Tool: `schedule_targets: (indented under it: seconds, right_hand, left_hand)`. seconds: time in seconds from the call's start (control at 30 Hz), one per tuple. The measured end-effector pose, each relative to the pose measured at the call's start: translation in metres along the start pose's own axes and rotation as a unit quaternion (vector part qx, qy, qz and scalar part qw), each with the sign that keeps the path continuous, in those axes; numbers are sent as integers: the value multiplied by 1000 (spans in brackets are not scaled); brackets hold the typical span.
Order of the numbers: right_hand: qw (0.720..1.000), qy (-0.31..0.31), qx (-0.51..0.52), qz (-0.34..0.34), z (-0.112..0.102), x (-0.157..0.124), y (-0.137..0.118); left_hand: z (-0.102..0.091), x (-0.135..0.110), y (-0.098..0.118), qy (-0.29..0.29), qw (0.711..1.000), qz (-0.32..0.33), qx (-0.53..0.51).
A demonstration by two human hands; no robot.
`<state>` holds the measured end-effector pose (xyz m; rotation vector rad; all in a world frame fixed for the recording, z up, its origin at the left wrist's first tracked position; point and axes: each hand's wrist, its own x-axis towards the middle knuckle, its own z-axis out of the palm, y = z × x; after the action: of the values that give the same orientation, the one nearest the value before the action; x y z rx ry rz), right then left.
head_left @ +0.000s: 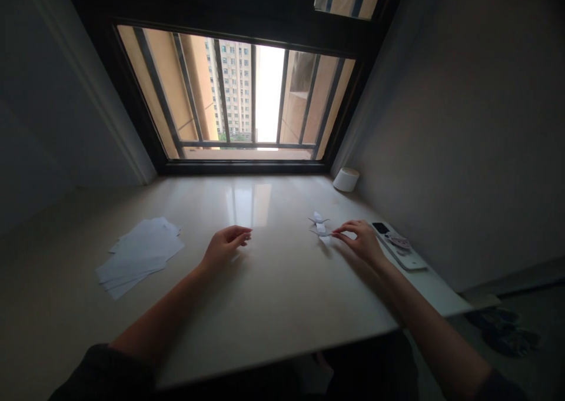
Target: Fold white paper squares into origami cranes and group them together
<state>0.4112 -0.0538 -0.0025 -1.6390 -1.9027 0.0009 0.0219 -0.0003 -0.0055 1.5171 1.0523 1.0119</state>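
Two small folded paper cranes lie close together on the right half of the pale tabletop (273, 283). My right hand (362, 242) pinches a pointed tip of the nearer crane (323, 234) between thumb and fingertips. Just behind it sits the farther crane (318, 218), apart from my fingers. Over the middle of the table, my left hand (225, 245) is loosely curled with its fingertips slightly apart and nothing visible in it. To its left, a loose stack of white paper sheets (141, 254) lies fanned out.
A white phone (412, 262) with a small item on it lies by the right edge, near my right forearm. A white round container (346, 179) stands in the back right corner. A barred window (238, 95) rises behind the table. Dark shoes (507, 330) are on the floor at right.
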Motion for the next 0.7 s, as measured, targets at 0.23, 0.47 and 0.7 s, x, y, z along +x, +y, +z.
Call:
schedule_targets:
  seconds: [0.23, 0.47, 0.7]
  right_hand:
    - [1000, -11, -10, -11, 12, 9, -4]
    - [1000, -10, -24, -1, 15, 13, -1]
    - [999, 12, -46, 16, 19, 19, 4]
  left_hand:
    - [-1, 1, -2, -5, 1000, 5, 15]
    - [-1, 1, -2, -6, 1000, 1, 25]
    - [0, 0, 0, 3, 1000, -4, 24]
